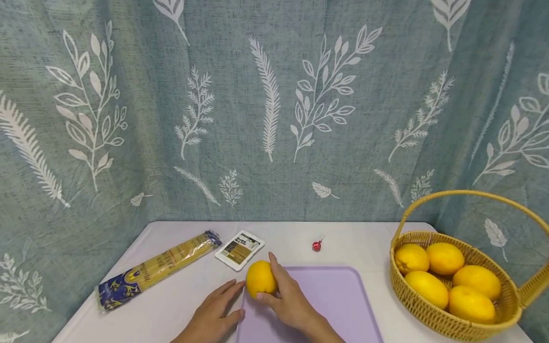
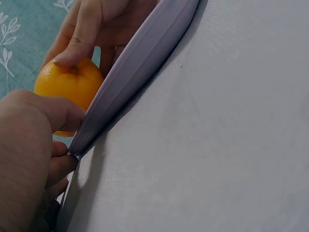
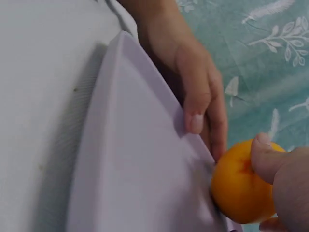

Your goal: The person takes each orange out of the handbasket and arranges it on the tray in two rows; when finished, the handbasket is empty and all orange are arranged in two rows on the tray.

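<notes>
The right grip (image 1: 296,300) is closed around one orange (image 1: 258,277), at the far left corner of one purple tray (image 1: 334,295). The left grip (image 1: 214,312) pinches the tray's left rim. Beyond, on the counter (image 1: 276,238), lie one pack of spaghetti (image 1: 158,269), one flat packet (image 1: 240,250) and one red lollipop (image 1: 316,246). On the right, one basket (image 1: 429,320) holds five yellow fruits (image 1: 472,305).

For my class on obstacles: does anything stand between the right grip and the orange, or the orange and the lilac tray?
Nothing visible: the right grip holds the orange at a corner of the lilac tray; the left grip holds the tray beside it.
</notes>
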`<control>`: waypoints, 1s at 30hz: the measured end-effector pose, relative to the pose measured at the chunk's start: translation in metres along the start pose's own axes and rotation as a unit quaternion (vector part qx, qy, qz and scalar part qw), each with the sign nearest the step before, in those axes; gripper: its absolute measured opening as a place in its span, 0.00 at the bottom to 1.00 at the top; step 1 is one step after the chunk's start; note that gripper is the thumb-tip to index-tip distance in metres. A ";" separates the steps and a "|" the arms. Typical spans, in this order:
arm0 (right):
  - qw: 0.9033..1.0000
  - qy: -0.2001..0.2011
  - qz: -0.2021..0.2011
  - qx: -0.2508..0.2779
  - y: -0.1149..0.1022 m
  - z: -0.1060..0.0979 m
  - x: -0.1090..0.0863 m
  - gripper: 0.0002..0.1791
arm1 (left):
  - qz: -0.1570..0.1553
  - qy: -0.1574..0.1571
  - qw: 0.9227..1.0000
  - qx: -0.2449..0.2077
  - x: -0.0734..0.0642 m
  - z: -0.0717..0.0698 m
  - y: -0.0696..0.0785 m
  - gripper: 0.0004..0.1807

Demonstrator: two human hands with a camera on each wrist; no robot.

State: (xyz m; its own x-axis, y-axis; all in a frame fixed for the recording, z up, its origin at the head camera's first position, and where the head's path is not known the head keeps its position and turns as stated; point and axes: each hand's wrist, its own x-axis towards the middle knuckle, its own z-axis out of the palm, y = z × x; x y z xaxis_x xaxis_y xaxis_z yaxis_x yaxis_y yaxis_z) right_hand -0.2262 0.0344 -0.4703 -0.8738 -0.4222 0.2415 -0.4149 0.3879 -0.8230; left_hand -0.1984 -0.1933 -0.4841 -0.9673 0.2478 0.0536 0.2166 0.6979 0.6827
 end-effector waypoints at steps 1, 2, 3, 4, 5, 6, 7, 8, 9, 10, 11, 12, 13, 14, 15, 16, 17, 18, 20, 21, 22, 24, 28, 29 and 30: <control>1.000 -0.002 0.001 0.003 -0.001 -0.001 0.000 0.51 | -0.001 -0.001 1.000 0.000 0.000 0.000 0.000 0.36; 1.000 -0.003 0.004 0.004 -0.002 -0.002 0.000 0.52 | -0.001 -0.002 1.000 0.000 0.000 0.000 0.000 0.36; 1.000 -0.003 0.006 0.002 -0.003 -0.004 0.000 0.52 | -0.002 -0.002 1.000 -0.001 0.000 -0.001 0.001 0.36; 1.000 -0.004 0.009 0.002 -0.004 -0.006 0.000 0.53 | -0.004 -0.003 1.000 -0.002 0.000 -0.001 0.001 0.36; 1.000 -0.005 0.011 -0.002 -0.005 -0.008 0.000 0.53 | -0.008 -0.004 1.000 -0.003 0.000 0.000 0.001 0.36; 1.000 -0.006 0.014 -0.005 -0.007 -0.010 0.000 0.53 | -0.011 -0.005 1.000 -0.004 0.000 0.000 0.001 0.35; 1.000 -0.007 0.017 -0.008 -0.008 -0.012 0.001 0.53 | -0.014 -0.006 1.000 -0.005 0.000 0.000 0.001 0.35; 1.000 -0.009 0.019 -0.010 -0.010 -0.013 0.001 0.52 | -0.015 -0.006 1.000 -0.005 0.000 0.000 0.001 0.35; 1.000 -0.009 0.023 -0.013 -0.012 -0.015 0.001 0.52 | -0.016 -0.005 1.000 -0.005 0.000 0.000 0.001 0.35; 1.000 -0.009 0.025 -0.015 -0.013 -0.017 0.001 0.52 | -0.017 -0.005 1.000 -0.005 0.000 0.001 0.001 0.35; 0.999 -0.007 0.028 -0.017 -0.015 -0.019 0.001 0.51 | -0.016 -0.004 1.000 -0.004 0.000 0.000 0.001 0.35; 0.999 -0.006 0.031 -0.017 -0.016 -0.020 0.001 0.51 | -0.014 -0.003 1.000 -0.003 0.000 0.000 0.001 0.35; 0.999 -0.006 0.032 -0.018 -0.017 -0.022 0.001 0.50 | -0.013 -0.003 1.000 -0.003 0.000 0.000 0.001 0.35; 0.999 -0.005 0.034 -0.020 -0.017 -0.022 0.000 0.50 | -0.011 -0.002 1.000 -0.002 0.000 0.000 0.001 0.35; 0.999 -0.006 0.037 -0.022 -0.017 -0.022 -0.001 0.50 | -0.009 -0.002 1.000 -0.003 0.000 0.000 0.000 0.35; 0.999 -0.008 0.037 -0.025 -0.017 -0.022 -0.001 0.49 | -0.009 -0.003 1.000 -0.004 0.001 0.000 0.000 0.35; 0.999 -0.011 0.039 -0.027 -0.017 -0.021 -0.001 0.49 | -0.007 -0.004 1.000 -0.006 0.001 0.000 0.000 0.35; 0.999 -0.014 0.040 -0.030 -0.016 -0.020 -0.002 0.49 | -0.006 -0.004 1.000 -0.007 0.000 0.001 0.000 0.35; 0.998 -0.017 0.042 -0.035 -0.014 -0.019 -0.002 0.49 | -0.003 -0.004 1.000 -0.008 0.000 0.001 -0.001 0.35; 0.998 -0.018 0.043 -0.037 -0.014 -0.018 -0.002 0.50 | -0.002 -0.004 1.000 -0.008 0.000 0.001 -0.001 0.35; 0.998 -0.017 0.043 -0.037 -0.013 -0.019 -0.002 0.50 | -0.001 -0.004 1.000 -0.007 0.000 0.002 -0.001 0.35; 0.998 -0.015 0.043 -0.032 -0.013 -0.021 -0.001 0.51 | -0.003 -0.004 1.000 -0.007 0.000 0.002 -0.001 0.35; 0.999 -0.006 0.042 0.004 -0.013 -0.037 0.001 0.48 | -0.016 -0.010 1.000 -0.010 0.001 0.001 0.000 0.36; 0.999 0.001 0.041 0.014 -0.013 -0.044 0.000 0.47 | -0.020 -0.014 1.000 -0.011 0.002 0.001 0.001 0.36; 0.999 0.010 0.040 0.024 -0.013 -0.051 0.000 0.45 | -0.022 -0.017 1.000 -0.013 0.002 0.001 0.001 0.36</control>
State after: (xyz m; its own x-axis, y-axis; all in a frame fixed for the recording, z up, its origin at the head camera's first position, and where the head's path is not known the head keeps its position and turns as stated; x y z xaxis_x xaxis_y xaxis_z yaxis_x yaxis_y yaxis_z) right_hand -0.2335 0.0712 -0.4335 -0.9087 -0.3745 0.1845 -0.3318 0.3797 -0.8635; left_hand -0.1998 -0.1914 -0.4837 -0.9709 0.2394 -0.0011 0.1698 0.6917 0.7019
